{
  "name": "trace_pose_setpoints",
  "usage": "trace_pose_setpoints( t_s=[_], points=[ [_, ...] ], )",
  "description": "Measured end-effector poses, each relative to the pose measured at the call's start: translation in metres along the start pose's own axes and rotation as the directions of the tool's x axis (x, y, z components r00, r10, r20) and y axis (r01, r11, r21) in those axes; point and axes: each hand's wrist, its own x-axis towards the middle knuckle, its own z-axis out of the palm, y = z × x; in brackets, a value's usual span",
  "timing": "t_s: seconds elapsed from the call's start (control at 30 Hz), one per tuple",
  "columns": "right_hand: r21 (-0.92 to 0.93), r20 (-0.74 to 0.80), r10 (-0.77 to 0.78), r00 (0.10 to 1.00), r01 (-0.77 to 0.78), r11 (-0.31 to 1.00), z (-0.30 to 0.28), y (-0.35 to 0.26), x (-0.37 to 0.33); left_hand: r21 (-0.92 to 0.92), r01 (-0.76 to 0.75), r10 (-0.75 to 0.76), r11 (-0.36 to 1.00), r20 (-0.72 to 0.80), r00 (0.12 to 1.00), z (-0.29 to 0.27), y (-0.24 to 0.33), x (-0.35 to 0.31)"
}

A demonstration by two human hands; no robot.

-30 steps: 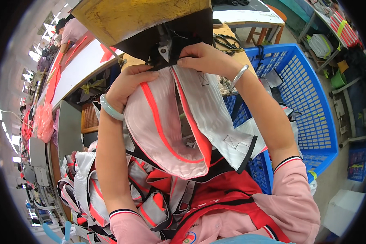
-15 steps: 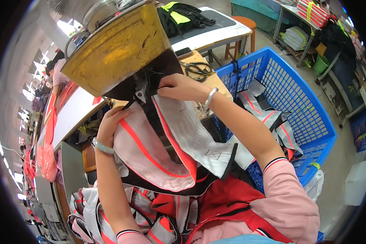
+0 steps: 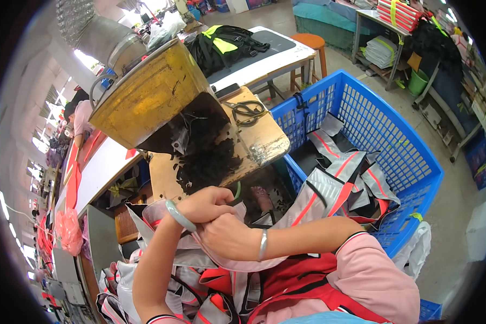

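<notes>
My left hand (image 3: pixel 205 204) and my right hand (image 3: pixel 229 236) meet at the near edge of the wooden board, the left crossing just above the right. Both are closed on a pale grey fabric strip (image 3: pixel 243 264), whose ends and folds are partly covered by my hands and arms. More grey strips (image 3: pixel 313 197) with orange-red stripes and black edging run from beside my lap into the blue plastic basket (image 3: pixel 416 162). A pile of similar striped pieces (image 3: pixel 173 286) lies in my lap at the left.
A worn yellow metal hood (image 3: pixel 151 94) with a silver duct hangs over the wooden board (image 3: pixel 259 143). Black scraps (image 3: pixel 208 162) cover the board's middle; black-handled scissors (image 3: pixel 248 112) lie at its far side. A white-edged table (image 3: pixel 286 54) bears a black bag (image 3: pixel 227 46).
Both hands have come back from under the hood toward my lap and moved together, bringing the fabric strip along. The board and its black scraps now show.
</notes>
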Motion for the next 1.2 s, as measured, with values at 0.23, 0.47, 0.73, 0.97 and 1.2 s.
trace_pose_setpoints(
  t_s=[0.23, 0.47, 0.73, 0.97, 1.2],
  points=[
    [0.259, -0.344, -0.006, 0.939, 0.101, 0.961, 0.016, 0.025, -0.027, -0.060, -0.095, 0.059, 0.994, -0.441, 0.896, 0.044, -0.022, -0.061],
    [0.547, -0.170, 0.036, 0.985, 0.064, 0.835, -0.019, 0.027, -0.056, 0.488, 0.424, 0.171, 0.763, -0.785, 0.596, 0.158, -0.068, -0.200],
    [0.560, -0.184, -0.019, 0.983, 0.121, 0.820, -0.039, 0.015, -0.069, 0.442, 0.271, 0.135, 0.855, -0.695, 0.706, 0.137, -0.073, -0.243],
    [0.611, -0.196, 0.059, 0.979, 0.075, 0.788, -0.042, 0.030, -0.085, 0.414, 0.271, 0.019, 0.869, -0.575, 0.818, 0.110, -0.067, -0.241],
    [0.818, -0.061, 0.176, 0.982, -0.052, 0.573, -0.038, 0.060, -0.079, 0.470, 0.144, 0.325, 0.871, -0.769, 0.550, 0.118, 0.032, -0.248]
  ],
)
